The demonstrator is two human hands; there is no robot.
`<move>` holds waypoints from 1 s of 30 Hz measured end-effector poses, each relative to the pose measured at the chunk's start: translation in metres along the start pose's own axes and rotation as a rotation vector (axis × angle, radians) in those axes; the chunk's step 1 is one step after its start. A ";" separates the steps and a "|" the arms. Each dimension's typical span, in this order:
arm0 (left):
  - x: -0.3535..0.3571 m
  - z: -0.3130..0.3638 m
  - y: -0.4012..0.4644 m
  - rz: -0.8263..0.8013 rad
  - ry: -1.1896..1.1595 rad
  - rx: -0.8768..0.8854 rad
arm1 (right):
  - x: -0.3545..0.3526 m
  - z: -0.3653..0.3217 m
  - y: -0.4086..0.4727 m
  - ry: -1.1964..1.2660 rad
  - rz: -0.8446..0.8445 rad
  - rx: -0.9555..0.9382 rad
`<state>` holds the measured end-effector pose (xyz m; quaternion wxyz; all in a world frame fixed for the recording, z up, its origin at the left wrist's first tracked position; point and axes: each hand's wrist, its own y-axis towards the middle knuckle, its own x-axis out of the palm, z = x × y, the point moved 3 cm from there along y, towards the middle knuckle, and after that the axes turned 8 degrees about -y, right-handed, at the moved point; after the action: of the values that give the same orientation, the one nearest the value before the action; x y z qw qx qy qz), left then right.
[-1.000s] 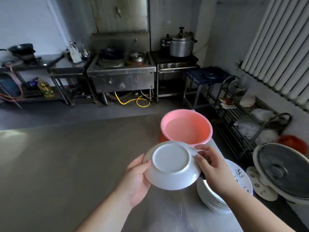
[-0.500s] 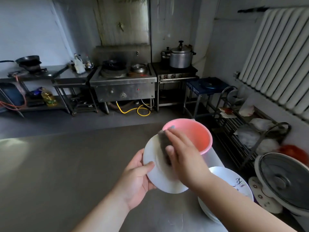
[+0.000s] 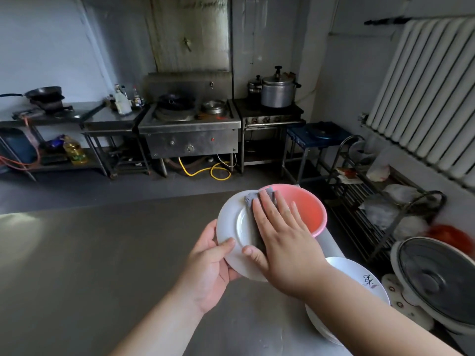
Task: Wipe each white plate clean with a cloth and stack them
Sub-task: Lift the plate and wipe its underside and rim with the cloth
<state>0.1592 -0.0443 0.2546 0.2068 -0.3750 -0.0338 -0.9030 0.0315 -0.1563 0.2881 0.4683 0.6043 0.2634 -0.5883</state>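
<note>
1. The left hand [image 3: 208,268] grips a white plate [image 3: 232,227] by its lower-left rim, thumb curled over the front face and the other fingers behind it, holding the plate tilted up above the steel table [image 3: 102,253].
2. The right hand [image 3: 285,237] lies flat with straight, slightly spread fingers, pressing a grey cloth [image 3: 253,201] against the plate's face; the cloth shows past the fingertips at the plate's 1 o'clock edge and runs down under the palm.
3. A pink basin [image 3: 311,214] stands on the table just behind the plate, at 2 o'clock from it, partly covered by the right hand.
4. A stack of white plates [image 3: 359,278] sits at the table's right edge, at 4 o'clock from the held plate, under the right forearm; the top one bears a small dark painted mark.
5. At 12 o'clock across the floor stands a steel stove [image 3: 190,129]; a fan [image 3: 434,276] lies at 4 o'clock beyond the stack.
</note>
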 end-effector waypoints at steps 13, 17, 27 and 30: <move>0.006 0.003 -0.006 -0.003 -0.023 0.036 | -0.002 0.015 -0.008 0.124 0.035 0.030; 0.007 0.009 -0.003 0.015 -0.056 0.082 | 0.012 -0.006 -0.042 0.238 0.169 0.027; 0.011 0.010 -0.007 -0.004 -0.114 0.112 | 0.012 0.011 -0.042 0.588 0.307 0.195; 0.010 0.013 -0.010 -0.014 -0.092 0.078 | 0.016 0.020 -0.049 0.689 0.327 0.214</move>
<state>0.1575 -0.0356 0.2716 0.2133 -0.4074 -0.0812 -0.8843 -0.0175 -0.1571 0.2628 0.3743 0.8458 0.2426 -0.2929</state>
